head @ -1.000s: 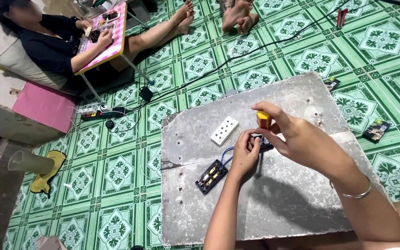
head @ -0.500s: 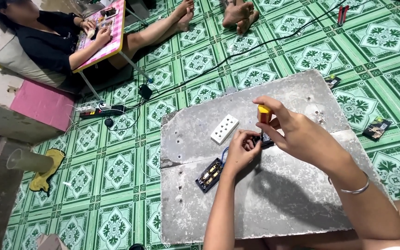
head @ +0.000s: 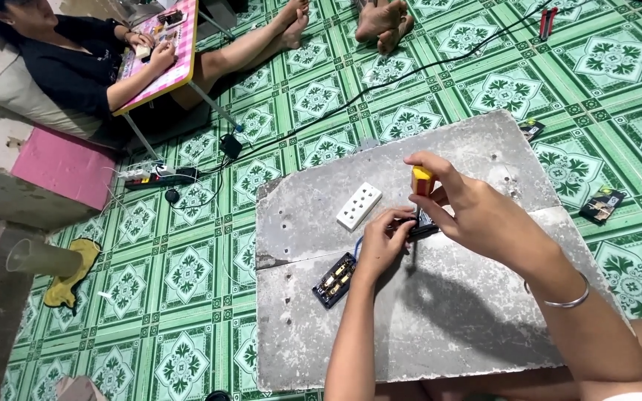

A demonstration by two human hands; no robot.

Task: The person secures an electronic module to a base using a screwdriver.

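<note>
Two hands are working together at the middle of the frame over a grey slab surface: the right hand is gripping a yellow-handled screwdriver upright, while the left hand is pinching a small black part beneath its tip. Just left are lying a white socket plate and a black switch module.

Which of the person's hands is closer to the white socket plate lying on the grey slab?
Left. The left hand sits just right of and below the white socket plate, apart from it. The right hand, gripping a yellow-handled screwdriver, is farther right.
</note>
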